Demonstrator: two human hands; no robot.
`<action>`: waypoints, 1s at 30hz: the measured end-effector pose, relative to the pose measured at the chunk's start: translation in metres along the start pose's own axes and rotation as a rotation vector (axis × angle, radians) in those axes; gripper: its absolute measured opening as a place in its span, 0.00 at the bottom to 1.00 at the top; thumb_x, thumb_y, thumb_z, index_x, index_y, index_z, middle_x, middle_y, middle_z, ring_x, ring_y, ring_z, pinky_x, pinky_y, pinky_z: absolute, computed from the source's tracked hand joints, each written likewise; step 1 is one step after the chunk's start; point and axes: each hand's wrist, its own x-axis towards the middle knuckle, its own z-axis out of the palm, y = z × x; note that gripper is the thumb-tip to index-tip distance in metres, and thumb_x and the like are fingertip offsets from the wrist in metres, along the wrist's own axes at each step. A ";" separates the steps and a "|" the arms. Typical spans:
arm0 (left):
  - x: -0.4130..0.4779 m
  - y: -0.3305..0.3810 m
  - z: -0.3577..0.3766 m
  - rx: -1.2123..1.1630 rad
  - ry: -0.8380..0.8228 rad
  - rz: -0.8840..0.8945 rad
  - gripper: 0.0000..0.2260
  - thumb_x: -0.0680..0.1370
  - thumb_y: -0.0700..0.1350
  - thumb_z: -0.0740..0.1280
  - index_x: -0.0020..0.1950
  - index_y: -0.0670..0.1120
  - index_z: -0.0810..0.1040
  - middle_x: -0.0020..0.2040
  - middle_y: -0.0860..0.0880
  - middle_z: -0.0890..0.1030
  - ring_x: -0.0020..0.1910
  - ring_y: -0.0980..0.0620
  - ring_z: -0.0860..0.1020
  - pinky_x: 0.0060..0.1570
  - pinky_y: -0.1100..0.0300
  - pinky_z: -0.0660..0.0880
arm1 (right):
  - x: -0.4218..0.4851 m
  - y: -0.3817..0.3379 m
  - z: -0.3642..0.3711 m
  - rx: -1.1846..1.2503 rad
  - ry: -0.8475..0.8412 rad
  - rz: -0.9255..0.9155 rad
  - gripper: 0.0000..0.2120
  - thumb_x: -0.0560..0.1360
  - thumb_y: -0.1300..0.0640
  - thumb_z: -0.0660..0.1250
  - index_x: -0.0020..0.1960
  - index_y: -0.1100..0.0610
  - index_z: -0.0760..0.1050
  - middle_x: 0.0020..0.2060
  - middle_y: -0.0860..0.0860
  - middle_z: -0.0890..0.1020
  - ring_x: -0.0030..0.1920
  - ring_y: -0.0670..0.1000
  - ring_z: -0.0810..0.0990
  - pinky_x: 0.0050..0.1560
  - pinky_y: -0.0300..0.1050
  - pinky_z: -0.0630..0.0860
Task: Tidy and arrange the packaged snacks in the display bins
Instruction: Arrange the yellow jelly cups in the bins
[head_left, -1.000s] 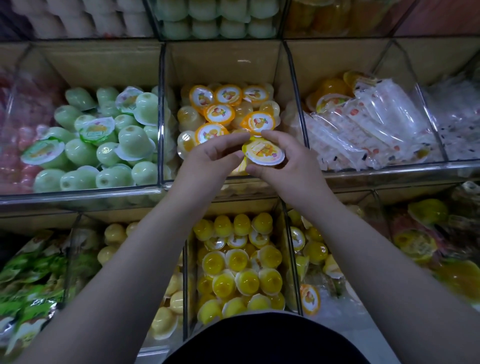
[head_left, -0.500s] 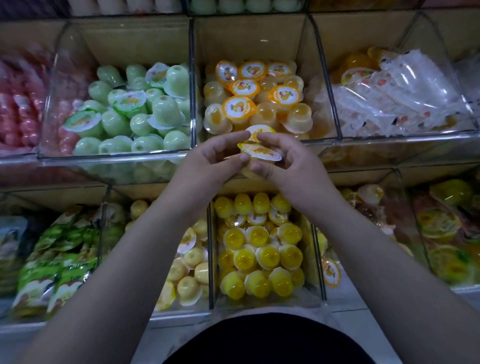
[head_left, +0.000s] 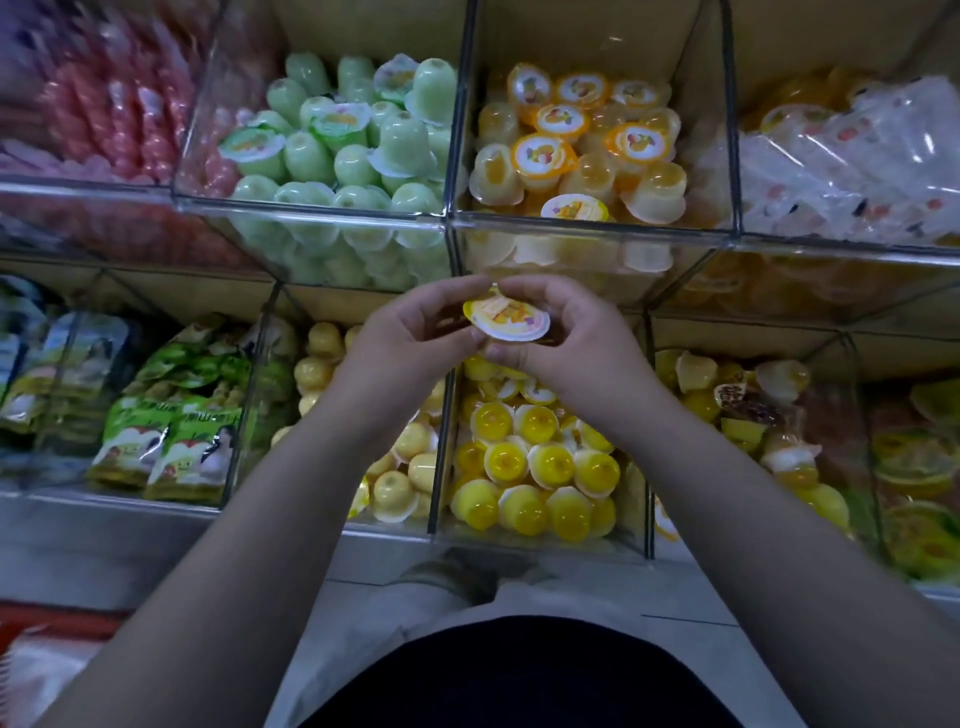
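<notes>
The jelly cup (head_left: 506, 321) was out of the bin and down in front of the shelf, lid up toward the camera, pinched at its rim from both sides. The left hand (head_left: 410, 338) held its left edge between thumb and curled fingers. The right hand (head_left: 571, 340) did the same on the right, thumb underneath.

A second earlier that cup sat level with the front edge of the upper bin (head_left: 587, 228). By now it had dropped clear of that clear wall and hung over the lower row, above the bright yellow cups (head_left: 530, 467). My read: it was pulled from the top bin for a check or a re-sort. Where it was headed, the view could not say.

That upper bin held orange-lidded cups (head_left: 582, 140), some lid up, some tipped on their sides, one lying at the front wall. To its left, green cups (head_left: 343, 150) were heaped loosely, and further left were blurred pink packs (head_left: 104, 114). To its right lay clear wrapped packets (head_left: 852, 156).

On the lower row, green pouches (head_left: 171, 421) stood at the left, then pale yellow cups (head_left: 400, 467), then the bright yellow ones, mostly bottoms up. Beyond them sat a mixed bin (head_left: 753, 415) of yellow cups and odd packs.
</notes>
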 end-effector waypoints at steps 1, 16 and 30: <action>-0.004 -0.004 -0.004 0.003 0.015 -0.010 0.18 0.77 0.31 0.66 0.58 0.51 0.80 0.54 0.48 0.84 0.56 0.52 0.81 0.59 0.55 0.75 | 0.000 0.001 0.006 -0.022 -0.011 0.002 0.24 0.67 0.62 0.78 0.61 0.53 0.77 0.51 0.42 0.82 0.51 0.38 0.80 0.54 0.34 0.76; 0.014 -0.049 -0.107 0.088 0.046 -0.275 0.12 0.79 0.35 0.63 0.59 0.46 0.81 0.54 0.46 0.84 0.56 0.52 0.82 0.57 0.61 0.77 | 0.034 0.046 0.108 -0.142 0.071 0.136 0.20 0.70 0.62 0.75 0.60 0.51 0.80 0.52 0.42 0.81 0.51 0.36 0.78 0.51 0.27 0.72; 0.066 -0.108 -0.150 0.234 -0.017 -0.446 0.08 0.79 0.43 0.65 0.49 0.56 0.80 0.55 0.53 0.82 0.58 0.54 0.78 0.66 0.52 0.73 | 0.085 0.104 0.161 -0.320 0.097 0.267 0.20 0.75 0.60 0.70 0.66 0.53 0.76 0.62 0.50 0.75 0.61 0.45 0.73 0.61 0.33 0.68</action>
